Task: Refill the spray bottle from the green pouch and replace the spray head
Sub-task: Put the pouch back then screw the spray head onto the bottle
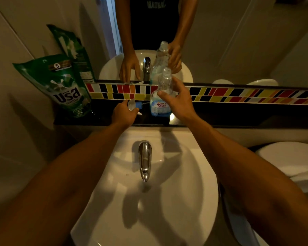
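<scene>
Clear smooth plastic bottle [161,96], glossy green film pouch [60,86], polished chrome tap [145,159], glossy white ceramic basin [176,201]

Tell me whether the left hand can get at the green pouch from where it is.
Probably yes. The left hand rests at the spray head on the ledge, and the pouch leans against the wall just to its left, with nothing between them.

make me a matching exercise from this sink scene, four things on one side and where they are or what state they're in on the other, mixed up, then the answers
Things
1. spray bottle
2. spray head
3. green pouch
4. tap

Places or states
A. leans against the wall at the ledge's left end
B. lies on the dark ledge, under the left hand
C. stands over the white basin
D. upright, neck open, gripped by the right hand

Pairs: 1-D, 2-B, 3-A, 4-C
</scene>
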A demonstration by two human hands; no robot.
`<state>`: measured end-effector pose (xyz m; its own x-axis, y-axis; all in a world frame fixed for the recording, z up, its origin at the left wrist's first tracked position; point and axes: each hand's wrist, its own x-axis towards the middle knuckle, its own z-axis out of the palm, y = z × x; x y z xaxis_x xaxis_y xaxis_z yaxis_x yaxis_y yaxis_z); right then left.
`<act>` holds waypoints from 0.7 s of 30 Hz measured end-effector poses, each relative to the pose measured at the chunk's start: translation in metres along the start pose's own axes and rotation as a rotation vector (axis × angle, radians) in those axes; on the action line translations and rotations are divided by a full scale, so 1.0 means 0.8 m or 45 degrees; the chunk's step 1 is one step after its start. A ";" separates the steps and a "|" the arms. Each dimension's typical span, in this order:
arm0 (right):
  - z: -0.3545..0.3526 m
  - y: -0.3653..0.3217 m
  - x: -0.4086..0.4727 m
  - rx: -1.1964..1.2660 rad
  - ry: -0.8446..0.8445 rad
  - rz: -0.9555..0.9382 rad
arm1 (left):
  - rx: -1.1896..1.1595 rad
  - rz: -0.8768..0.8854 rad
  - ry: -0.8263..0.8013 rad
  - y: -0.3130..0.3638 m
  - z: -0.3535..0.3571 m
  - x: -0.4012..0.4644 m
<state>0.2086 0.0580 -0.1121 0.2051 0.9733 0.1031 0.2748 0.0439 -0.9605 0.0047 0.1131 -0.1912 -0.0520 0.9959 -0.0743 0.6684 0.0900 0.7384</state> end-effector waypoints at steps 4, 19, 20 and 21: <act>0.002 0.010 0.003 -0.007 -0.042 0.003 | 0.090 -0.070 0.055 -0.009 0.017 0.006; -0.013 0.000 0.012 -0.070 -0.196 0.017 | -0.186 -0.256 0.256 -0.002 0.029 -0.004; -0.013 -0.001 0.011 -0.069 -0.201 0.017 | -0.292 -0.259 0.246 -0.001 0.027 -0.007; -0.014 -0.002 0.011 -0.071 -0.205 0.008 | -0.423 -0.257 0.228 0.000 0.024 -0.008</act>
<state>0.2201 0.0642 -0.1066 0.0549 0.9973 0.0498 0.3266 0.0292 -0.9447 0.0192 0.1068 -0.2040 -0.3048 0.9415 -0.1434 0.3577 0.2527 0.8990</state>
